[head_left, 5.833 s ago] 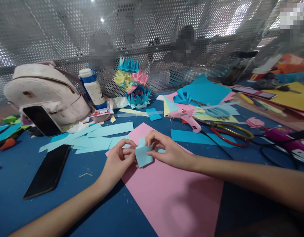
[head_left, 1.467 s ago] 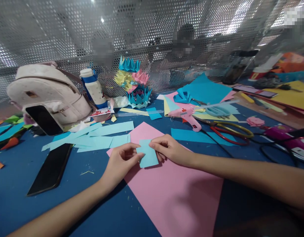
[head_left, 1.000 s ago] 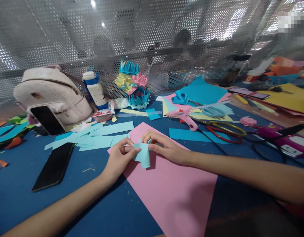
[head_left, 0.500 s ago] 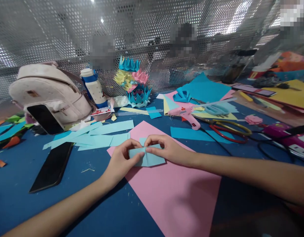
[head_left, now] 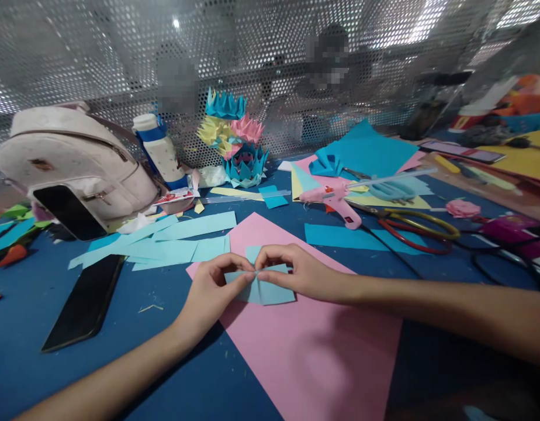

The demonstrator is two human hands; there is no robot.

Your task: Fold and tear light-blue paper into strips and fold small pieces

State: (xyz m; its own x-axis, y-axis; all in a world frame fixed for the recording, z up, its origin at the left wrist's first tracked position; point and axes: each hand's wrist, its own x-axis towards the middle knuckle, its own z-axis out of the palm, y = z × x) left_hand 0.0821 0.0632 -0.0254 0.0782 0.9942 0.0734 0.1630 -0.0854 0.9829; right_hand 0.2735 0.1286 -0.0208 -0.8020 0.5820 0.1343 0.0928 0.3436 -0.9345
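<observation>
A small light blue paper [head_left: 274, 293] with creases lies over a large pink sheet [head_left: 314, 351] on the blue table. My left hand [head_left: 213, 286] pinches its upper edge near the middle, thumb in front and fingers curled behind. From the other side my right hand [head_left: 303, 272] grips the same edge, its fingertips close to those of the left. Part of the light blue paper sticks up behind the fingers. Light blue strips [head_left: 195, 226] are spread out to the left of the pink sheet.
A pink glue gun [head_left: 333, 200], scissors with red and yellow handles [head_left: 421, 225] and a blue strip [head_left: 362, 237] lie right. Behind are folded paper flowers [head_left: 246, 164] and a bottle [head_left: 160, 152]. Left are a backpack [head_left: 77, 158] and a dark phone [head_left: 83, 307].
The view has shifted slightly. The light blue paper sits a little flatter and lower, and both hands still pinch it, with the thumbs now closer together.
</observation>
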